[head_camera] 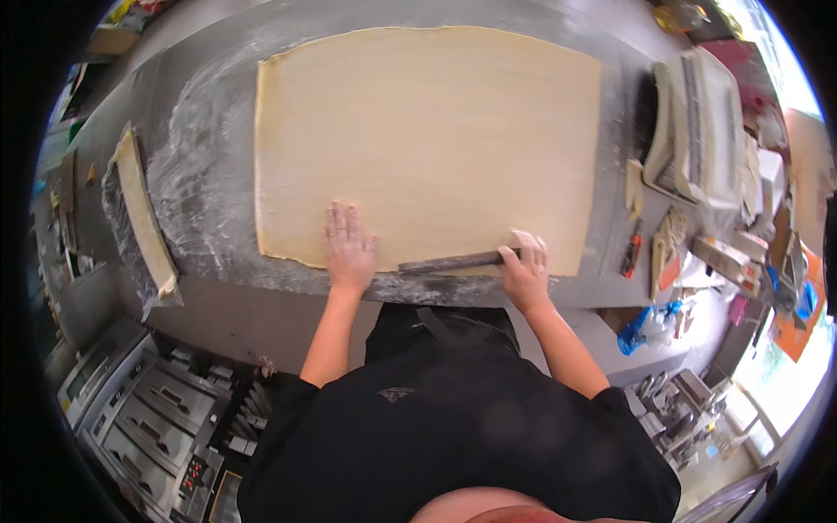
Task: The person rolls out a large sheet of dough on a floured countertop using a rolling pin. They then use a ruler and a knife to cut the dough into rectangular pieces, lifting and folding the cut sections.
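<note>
A large flat sheet of dough (425, 144) lies spread over the floured worktop before me. My left hand (348, 252) rests palm down on its near edge, left of the middle, holding nothing. In my right hand (526, 265) is one end of a dark, narrow stick (451, 262), perhaps wooden. The stick points left along the near edge of the dough, its far end between my two hands. Whether it touches the dough or hovers just over it, I cannot tell.
On the left lies a dough strip (145, 212) on plastic film. At right are a red-handled cutter or knife (632, 250), a dough scrap (633, 186), stacked pale trays (703, 124) and small boxes (722, 258). A metal deck oven (153, 418) stands behind me at left.
</note>
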`<state>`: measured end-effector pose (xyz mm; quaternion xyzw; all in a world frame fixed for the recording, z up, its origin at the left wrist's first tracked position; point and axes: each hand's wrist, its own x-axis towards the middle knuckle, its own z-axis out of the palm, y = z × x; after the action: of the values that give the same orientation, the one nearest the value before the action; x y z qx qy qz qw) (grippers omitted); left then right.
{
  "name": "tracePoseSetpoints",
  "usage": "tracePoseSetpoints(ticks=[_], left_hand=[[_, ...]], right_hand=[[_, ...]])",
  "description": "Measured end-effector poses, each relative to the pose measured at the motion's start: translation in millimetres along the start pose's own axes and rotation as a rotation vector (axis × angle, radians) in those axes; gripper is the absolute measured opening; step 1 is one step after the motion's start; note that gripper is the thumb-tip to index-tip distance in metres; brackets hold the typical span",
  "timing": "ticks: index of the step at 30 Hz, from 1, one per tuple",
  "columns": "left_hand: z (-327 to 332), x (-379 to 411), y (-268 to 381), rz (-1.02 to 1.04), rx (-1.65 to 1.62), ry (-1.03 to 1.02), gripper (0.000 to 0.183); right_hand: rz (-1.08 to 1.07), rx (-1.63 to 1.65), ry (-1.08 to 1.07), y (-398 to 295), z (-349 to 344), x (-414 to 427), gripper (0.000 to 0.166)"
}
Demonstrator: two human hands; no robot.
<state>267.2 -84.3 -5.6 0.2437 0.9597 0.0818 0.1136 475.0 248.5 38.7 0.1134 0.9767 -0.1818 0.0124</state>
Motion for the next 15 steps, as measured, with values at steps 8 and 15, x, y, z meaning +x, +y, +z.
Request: tracePoseSetpoints(ticks=[8, 15], left_hand=[[30.7, -3.2, 117.4, 0.221, -0.043, 0.035, 0.09], [56.7, 4.5, 300.7, 0.632, -0.163, -0.143, 0.08]], right_hand=[[0.519, 0.255, 0.168, 90.7, -33.6, -82.6, 0.031], [0.962, 0.012, 0.498, 239.8, -54.5, -201.7, 0.03]])
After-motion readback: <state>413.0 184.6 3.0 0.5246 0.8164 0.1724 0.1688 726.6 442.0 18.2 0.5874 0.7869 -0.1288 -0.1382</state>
